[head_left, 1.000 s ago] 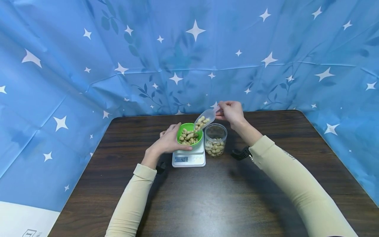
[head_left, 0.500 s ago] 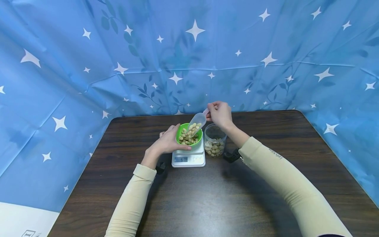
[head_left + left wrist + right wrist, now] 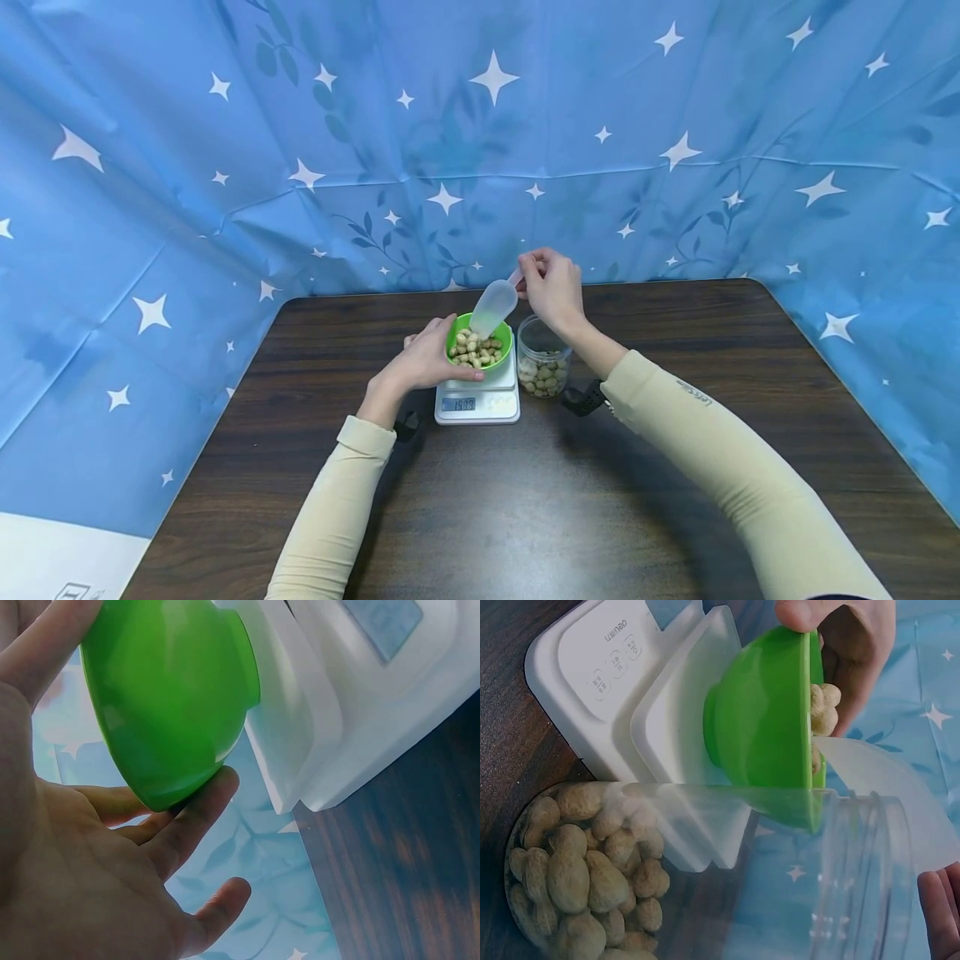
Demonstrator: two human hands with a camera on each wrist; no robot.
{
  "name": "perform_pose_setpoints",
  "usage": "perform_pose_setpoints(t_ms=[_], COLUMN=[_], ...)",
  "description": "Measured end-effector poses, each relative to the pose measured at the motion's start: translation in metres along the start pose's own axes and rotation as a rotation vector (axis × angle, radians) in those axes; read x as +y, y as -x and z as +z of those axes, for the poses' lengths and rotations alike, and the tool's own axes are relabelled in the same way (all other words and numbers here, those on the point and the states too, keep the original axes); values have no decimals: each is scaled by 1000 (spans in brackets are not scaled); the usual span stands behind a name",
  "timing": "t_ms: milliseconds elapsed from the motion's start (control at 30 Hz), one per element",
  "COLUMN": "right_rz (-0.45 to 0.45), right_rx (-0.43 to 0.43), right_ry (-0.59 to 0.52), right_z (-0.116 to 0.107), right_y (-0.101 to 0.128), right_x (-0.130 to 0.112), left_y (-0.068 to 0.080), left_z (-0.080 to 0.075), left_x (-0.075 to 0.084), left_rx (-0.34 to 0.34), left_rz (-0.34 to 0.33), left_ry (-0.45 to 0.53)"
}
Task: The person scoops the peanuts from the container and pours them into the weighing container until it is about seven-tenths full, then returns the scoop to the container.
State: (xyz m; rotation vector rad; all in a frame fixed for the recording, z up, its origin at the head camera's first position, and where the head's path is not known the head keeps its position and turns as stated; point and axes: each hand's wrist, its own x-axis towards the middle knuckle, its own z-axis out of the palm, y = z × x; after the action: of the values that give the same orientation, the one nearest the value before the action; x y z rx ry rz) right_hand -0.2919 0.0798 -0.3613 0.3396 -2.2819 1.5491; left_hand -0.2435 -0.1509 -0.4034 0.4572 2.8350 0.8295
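Note:
A green bowl (image 3: 507, 346) of unshelled peanuts (image 3: 474, 357) sits on a white kitchen scale (image 3: 495, 407). My left hand (image 3: 423, 358) holds the bowl by its left side, thumb at the near rim and fingers behind; the left wrist view shows fingertips against the bowl's green wall (image 3: 172, 697). In my right hand (image 3: 555, 292) is the handle of a translucent scoop (image 3: 495, 304). The scoop tilts down to the left, its tip inside the bowl over the peanuts. Its inside faces away from the head camera.
Right beside the scale stands a clear lidless jar (image 3: 543, 337), its lower part filled with peanuts (image 3: 585, 877). Everything stands near the back of a dark wooden table (image 3: 487, 500). A blue curtain (image 3: 480, 150) with white stars hangs behind.
My right hand has moved left and tipped the scoop over, so the peanuts in it went into the bowl. The scale's digits have changed. My left hand has stayed at the bowl.

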Motion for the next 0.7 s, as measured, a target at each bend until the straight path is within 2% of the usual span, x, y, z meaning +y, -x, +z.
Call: perform_pose_setpoints(t_ms=[333,700], right_rz=[-25,-41], right_rx=[38,80], right_ry=[-101,-124], right_z=[-22,-59], right_y=[-1,0], right_x=[-7,-9], left_y=[0,0], left_z=[1,2], left_x=[-1,0], left_rx=[4,-4], left_rz=[14,2], left_ry=[3,-1])
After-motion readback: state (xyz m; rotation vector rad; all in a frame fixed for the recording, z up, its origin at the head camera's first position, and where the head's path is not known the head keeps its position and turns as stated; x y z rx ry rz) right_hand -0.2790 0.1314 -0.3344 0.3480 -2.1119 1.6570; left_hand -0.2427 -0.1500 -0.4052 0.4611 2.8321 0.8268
